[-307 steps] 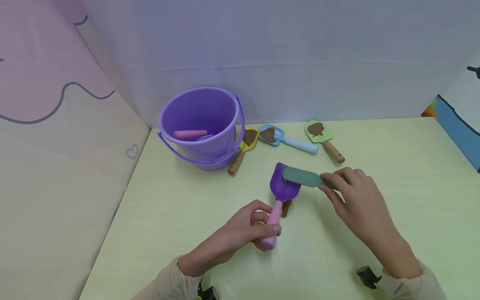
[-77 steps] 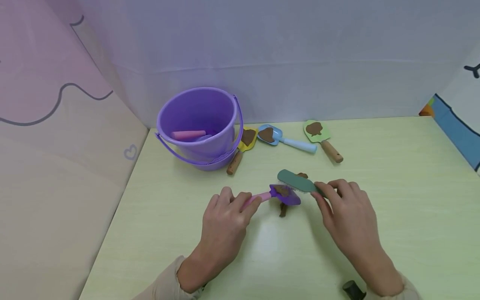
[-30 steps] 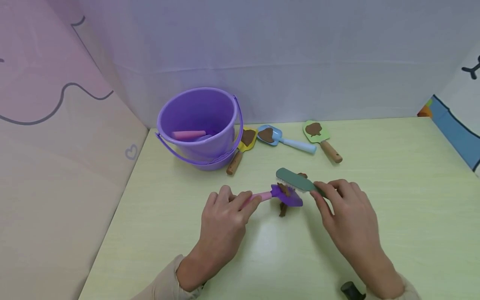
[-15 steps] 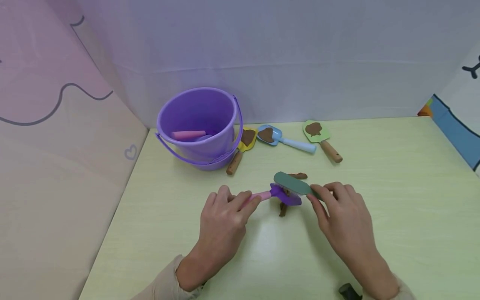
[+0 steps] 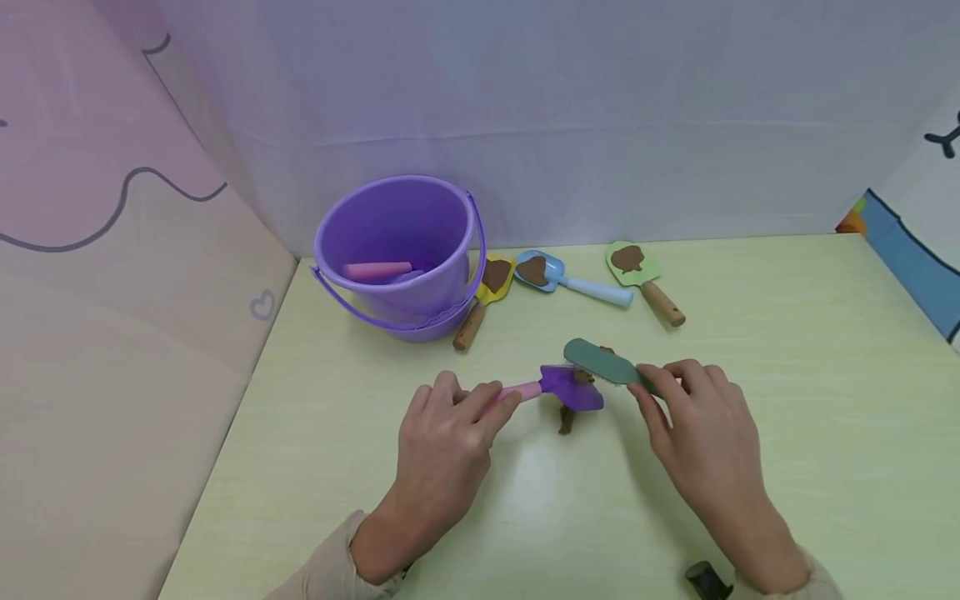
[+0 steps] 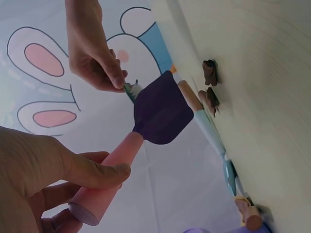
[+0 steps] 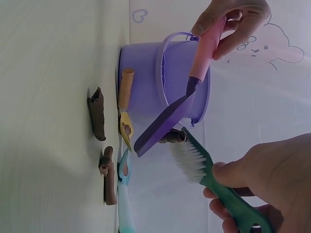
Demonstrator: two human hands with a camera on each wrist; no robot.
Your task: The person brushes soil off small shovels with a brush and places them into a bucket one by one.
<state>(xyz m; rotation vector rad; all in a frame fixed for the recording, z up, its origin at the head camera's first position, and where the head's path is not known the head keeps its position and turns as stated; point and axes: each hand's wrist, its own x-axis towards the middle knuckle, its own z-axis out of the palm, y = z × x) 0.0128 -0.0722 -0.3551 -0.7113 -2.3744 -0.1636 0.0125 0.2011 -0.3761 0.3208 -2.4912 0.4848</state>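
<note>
Left hand [image 5: 442, 442] grips shovel [image 5: 562, 386] by pink handle [image 5: 528, 391], above table [image 5: 292, 467], right of bucket [image 5: 431, 300] and nearer person. Long axis roughly sideways, blade pointing away from bucket. Right hand [image 5: 705, 442] pinches brush [image 5: 602, 361]; its head points toward bucket, bristles [image 7: 189, 162] facing down beside brown lump [image 5: 583, 377] at blade. Bucket upright, holding pink rod [image 5: 377, 271] and lavender piece [image 5: 408, 276], both partly hidden.

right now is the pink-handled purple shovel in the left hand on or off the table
Off: the right wrist view shows a gap between the purple shovel and the table.
</note>
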